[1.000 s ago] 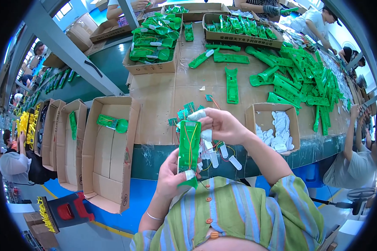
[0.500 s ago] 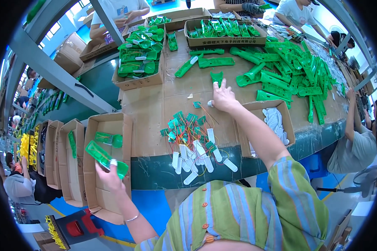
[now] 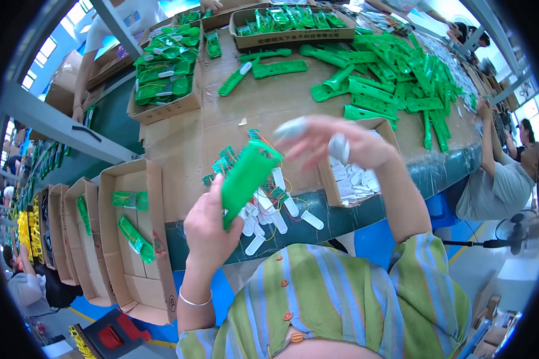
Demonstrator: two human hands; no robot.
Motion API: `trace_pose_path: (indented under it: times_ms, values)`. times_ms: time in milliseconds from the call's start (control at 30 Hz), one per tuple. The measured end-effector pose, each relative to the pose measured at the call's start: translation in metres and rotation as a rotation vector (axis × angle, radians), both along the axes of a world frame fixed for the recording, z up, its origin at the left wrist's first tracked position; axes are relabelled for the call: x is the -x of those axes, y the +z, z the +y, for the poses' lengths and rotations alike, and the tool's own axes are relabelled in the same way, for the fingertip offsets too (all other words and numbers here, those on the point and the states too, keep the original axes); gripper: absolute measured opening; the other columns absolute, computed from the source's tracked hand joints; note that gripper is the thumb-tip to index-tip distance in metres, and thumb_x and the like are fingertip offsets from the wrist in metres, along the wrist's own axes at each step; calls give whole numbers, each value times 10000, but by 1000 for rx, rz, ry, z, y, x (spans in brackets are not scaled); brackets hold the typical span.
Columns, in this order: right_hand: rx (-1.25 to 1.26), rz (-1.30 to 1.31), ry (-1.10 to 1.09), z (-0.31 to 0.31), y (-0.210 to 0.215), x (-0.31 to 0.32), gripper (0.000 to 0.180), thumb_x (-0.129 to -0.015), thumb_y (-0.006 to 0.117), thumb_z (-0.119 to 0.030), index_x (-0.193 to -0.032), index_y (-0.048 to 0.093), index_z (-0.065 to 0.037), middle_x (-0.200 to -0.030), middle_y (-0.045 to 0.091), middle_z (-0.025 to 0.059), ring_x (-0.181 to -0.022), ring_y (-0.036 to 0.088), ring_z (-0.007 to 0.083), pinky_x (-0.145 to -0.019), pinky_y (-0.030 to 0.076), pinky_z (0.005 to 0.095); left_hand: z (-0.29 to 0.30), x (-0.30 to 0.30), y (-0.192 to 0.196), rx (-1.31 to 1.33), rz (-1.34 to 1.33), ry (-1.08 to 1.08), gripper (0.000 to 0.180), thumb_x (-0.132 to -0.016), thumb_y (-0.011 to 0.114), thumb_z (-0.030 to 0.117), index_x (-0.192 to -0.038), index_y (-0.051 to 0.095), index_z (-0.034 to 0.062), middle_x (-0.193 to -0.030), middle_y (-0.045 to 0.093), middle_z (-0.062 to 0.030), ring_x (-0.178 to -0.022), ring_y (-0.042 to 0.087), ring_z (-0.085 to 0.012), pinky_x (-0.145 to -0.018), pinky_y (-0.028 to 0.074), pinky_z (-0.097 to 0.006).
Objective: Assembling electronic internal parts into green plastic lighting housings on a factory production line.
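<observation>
My left hand (image 3: pixel 212 233) grips a green plastic shell (image 3: pixel 245 176) by its lower end, held tilted above the table's front edge. Under it lies a heap of small white parts with wires and little green boards (image 3: pixel 269 206). My right hand (image 3: pixel 335 140) is blurred, fingers spread, with white covers on two fingertips. It hovers just above and left of a small carton of white parts (image 3: pixel 356 179). Whether it holds anything does not show.
An open carton (image 3: pixel 132 239) with a few green pieces stands lower left beside more cartons. A box of packed green items (image 3: pixel 164 72), a long tray (image 3: pixel 287 27) and a big pile of green shells (image 3: pixel 401 84) fill the cardboard-covered table. Another person (image 3: pixel 497 179) leans on the right edge.
My left hand came up from the lower-left carton and now holds a green shell. My right hand drew back from the far green pieces to the small carton.
</observation>
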State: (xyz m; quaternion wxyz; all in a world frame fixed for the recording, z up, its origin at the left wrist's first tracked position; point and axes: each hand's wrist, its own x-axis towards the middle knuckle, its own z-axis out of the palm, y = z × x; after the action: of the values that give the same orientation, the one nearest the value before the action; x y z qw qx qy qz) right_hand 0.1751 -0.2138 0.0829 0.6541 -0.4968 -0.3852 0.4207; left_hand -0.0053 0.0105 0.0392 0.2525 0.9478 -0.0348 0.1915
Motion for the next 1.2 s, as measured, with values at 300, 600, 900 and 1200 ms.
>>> trace_pose_path:
  times_ms: [300, 600, 900, 1200]
  values:
    - [957, -1164, -675, -54, -129, -8, 97, -659, 553, -37, -747, 556, 2, -775, 594, 220, -749, 575, 398, -685, 471, 474, -14, -3, -23, 376, 65, 283, 690, -640, 664, 40, -1263, 375, -30, -1018, 570, -134, -920, 566, -216, -814, 444, -326]
    - [669, -818, -825, -60, -47, 13, 258, -695, 506, 6, -939, 583, 33, -761, 533, 94, -679, 532, 227, -615, 433, 323, -7, 11, -27, 667, 142, 244, 755, -668, 749, 120, -1294, 345, -8, -1050, 569, -90, -916, 562, -151, -801, 458, -284]
    - [62, -184, -533, 35, -48, 73, 269, -815, 555, -5, -1082, 522, 2, -877, 596, 37, -828, 570, 104, -709, 458, 231, -18, 14, -16, 586, 88, 260, 844, -624, 750, 107, -1325, 298, -26, -1058, 543, -155, -910, 572, -229, -806, 455, -311]
    - [79, 75, -380, 60, -73, 83, 152, -844, 565, -30, -989, 528, -2, -892, 599, 24, -832, 571, 85, -746, 471, 235, -19, 22, -18, 658, 227, 263, 857, -668, 714, 83, -1342, 204, -58, -1089, 534, -178, -976, 554, -228, -834, 446, -312]
